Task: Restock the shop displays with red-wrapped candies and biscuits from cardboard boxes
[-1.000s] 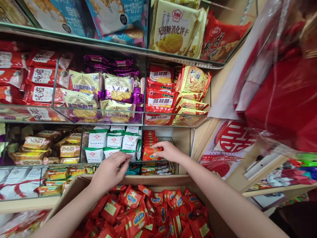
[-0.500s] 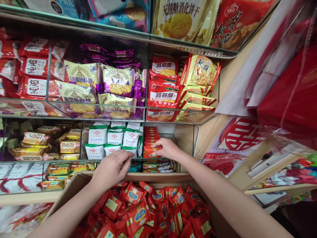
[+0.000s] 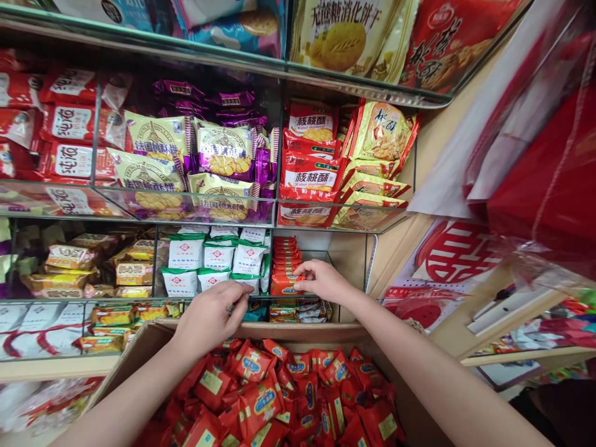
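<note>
Red snack packets [image 3: 285,266] lined one shelf compartment [image 3: 348,256], many more filling the carton [image 3: 321,333]; right hand [image 3: 326,281] touched the row's front, left hand [image 3: 212,312] curled apart, both grips unclear.

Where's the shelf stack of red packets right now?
Head view, just below centre: the stack of red packets is on a lower shelf, right of the white-and-green packets, with the right hand at its front.

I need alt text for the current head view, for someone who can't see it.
The right hand touches the front of a row of shelved red-orange packets, while the left hand hovers near white-and-green packets. Below, an open cardboard box holds many red packets; more packaged snacks are shelved above.
</note>
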A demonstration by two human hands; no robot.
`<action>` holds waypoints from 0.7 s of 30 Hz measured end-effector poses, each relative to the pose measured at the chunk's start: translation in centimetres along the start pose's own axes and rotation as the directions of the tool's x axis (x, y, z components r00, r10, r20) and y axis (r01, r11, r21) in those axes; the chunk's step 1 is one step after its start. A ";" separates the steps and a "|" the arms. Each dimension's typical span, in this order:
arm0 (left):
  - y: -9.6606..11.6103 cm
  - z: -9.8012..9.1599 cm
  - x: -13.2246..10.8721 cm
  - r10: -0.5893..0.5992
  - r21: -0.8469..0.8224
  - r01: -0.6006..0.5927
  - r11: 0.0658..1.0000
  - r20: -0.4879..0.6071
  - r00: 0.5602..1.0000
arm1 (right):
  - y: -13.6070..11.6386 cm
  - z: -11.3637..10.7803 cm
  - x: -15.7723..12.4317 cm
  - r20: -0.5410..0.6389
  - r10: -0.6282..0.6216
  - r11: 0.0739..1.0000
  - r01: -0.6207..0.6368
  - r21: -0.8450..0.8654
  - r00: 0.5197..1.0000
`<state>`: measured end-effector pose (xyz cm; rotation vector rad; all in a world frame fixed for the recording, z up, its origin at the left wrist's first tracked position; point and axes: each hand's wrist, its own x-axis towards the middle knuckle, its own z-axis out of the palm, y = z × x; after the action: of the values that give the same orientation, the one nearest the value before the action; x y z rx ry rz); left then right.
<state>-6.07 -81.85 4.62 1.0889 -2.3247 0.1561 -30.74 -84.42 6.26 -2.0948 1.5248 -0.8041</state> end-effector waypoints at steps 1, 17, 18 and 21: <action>0.0 0.0 0.0 0.000 0.000 0.000 1.000 -0.002 1.000 | 0.2 0.1 0.0 -0.023 0.019 1.000 -0.018 0.009 1.000; 0.1 0.0 0.1 -0.003 0.029 0.003 1.000 -0.007 1.000 | 0.7 0.8 0.5 -0.021 0.029 0.993 -0.027 0.114 0.999; 0.1 0.0 0.1 0.000 0.031 0.001 1.000 -0.007 1.000 | 0.6 0.8 0.5 -0.005 0.032 0.992 -0.032 0.123 0.999; 0.1 0.0 0.1 0.005 0.031 -0.004 1.000 -0.012 1.000 | 0.9 0.6 0.4 0.046 0.033 0.985 -0.040 0.169 0.998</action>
<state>-6.17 -81.87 4.73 1.0949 -2.3216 0.2000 -30.88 -85.05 5.36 -1.9433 1.4156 -0.8388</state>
